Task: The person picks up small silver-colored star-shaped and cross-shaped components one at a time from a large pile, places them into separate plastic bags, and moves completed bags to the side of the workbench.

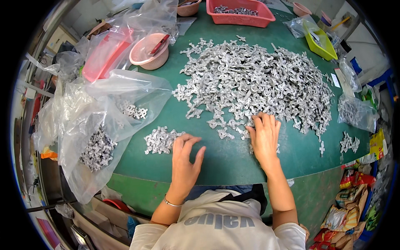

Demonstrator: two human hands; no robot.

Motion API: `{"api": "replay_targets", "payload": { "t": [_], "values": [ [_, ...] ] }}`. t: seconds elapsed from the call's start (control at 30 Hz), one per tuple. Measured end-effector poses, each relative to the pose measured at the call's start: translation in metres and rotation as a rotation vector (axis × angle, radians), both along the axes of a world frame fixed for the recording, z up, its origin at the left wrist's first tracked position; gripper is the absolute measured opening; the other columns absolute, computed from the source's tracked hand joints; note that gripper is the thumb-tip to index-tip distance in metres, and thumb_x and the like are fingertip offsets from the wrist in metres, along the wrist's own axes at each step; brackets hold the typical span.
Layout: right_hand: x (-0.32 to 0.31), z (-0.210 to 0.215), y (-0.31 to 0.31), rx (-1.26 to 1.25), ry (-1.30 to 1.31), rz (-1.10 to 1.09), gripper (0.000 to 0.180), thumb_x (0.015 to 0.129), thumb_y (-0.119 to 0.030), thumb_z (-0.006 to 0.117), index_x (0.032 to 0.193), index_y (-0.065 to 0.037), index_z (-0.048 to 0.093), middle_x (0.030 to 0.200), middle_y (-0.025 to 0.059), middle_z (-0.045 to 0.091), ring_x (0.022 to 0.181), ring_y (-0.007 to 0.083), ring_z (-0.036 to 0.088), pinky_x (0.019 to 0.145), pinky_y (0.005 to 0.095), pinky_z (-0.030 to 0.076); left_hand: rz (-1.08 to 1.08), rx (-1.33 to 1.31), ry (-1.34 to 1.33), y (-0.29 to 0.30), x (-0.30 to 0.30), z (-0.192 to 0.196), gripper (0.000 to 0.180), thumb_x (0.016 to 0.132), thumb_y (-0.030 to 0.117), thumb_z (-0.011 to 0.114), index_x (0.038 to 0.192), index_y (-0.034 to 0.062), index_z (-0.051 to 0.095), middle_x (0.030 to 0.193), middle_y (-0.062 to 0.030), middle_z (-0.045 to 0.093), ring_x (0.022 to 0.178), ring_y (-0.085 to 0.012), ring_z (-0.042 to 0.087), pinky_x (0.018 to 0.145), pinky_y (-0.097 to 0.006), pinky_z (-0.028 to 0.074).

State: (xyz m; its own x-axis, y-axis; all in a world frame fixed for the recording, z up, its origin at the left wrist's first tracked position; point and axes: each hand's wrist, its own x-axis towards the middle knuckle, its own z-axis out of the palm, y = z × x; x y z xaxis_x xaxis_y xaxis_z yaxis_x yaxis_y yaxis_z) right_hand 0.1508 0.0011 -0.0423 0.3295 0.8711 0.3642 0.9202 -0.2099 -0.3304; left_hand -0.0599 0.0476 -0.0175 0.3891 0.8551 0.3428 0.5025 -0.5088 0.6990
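Item: silvery cross-shaped metal parts, sorted by my two bare hands on a green table (225, 160).

Main heap of metal parts (254, 81): dull grey, tangled small pieces, spread wide across the table's middle, its long axis running left to right; single pieces point every way. Small sorted pile (159, 140): same parts, lying near the table's front-left. My left hand (185, 160): fingers loosely spread, palm down, fingertips touching the small pile's right edge, holding nothing that I can see. My right hand (264, 137): flat, fingers close together, pressed on the heap's near edge. Clear plastic bag (98, 137) of parts at left; pink bowl (149, 52) beyond.
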Motion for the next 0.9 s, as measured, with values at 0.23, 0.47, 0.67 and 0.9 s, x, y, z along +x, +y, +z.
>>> {"api": "replay_targets", "payload": {
  "t": [0.23,0.47,0.67,0.9],
  "values": [
    [0.008,0.001,-0.009,0.276,0.581,-0.031,0.030,0.068,-0.006,0.068,0.096,0.000,0.058,0.100,0.0102,0.053,0.086,0.0194,0.049,0.073,0.0304,0.038,-0.088,-0.131,-0.090,-0.008,0.003,0.007,0.024,0.071,-0.001,0.063,0.094,0.0023,0.058,0.095,-0.0101,0.055,0.086,-0.0225,0.053,0.071,-0.029,0.042],
    [-0.008,0.016,-0.030,0.381,1.956,0.196,0.032,0.079,0.006,0.055,0.110,0.001,0.046,0.118,0.0170,0.048,0.099,0.0257,0.056,0.081,0.0321,0.046,-0.224,-0.276,-0.265,-0.017,0.015,0.013,0.032,0.069,-0.004,0.064,0.100,0.0009,0.057,0.096,-0.0110,0.056,0.082,-0.0181,0.054,0.068,-0.026,0.043],
    [-0.037,0.028,-0.050,0.312,1.817,0.316,0.046,0.076,0.012,0.054,0.119,0.003,0.041,0.121,0.0191,0.045,0.101,0.0269,0.055,0.084,0.0325,0.046,-0.309,-0.249,-0.392,-0.025,0.032,0.022,0.038,0.067,-0.006,0.067,0.102,-0.0006,0.056,0.096,-0.0115,0.057,0.082,-0.0176,0.056,0.068,-0.026,0.044],
    [-0.047,0.043,-0.062,0.337,1.359,0.311,0.046,0.073,0.012,0.060,0.116,0.004,0.046,0.115,0.0195,0.052,0.106,0.0221,0.052,0.080,0.0292,0.048,-0.321,-0.207,-0.425,-0.027,0.033,0.025,0.023,0.068,-0.007,0.066,0.090,-0.0029,0.061,0.087,-0.0115,0.059,0.078,-0.0172,0.056,0.066,-0.026,0.045]
  ]
}}
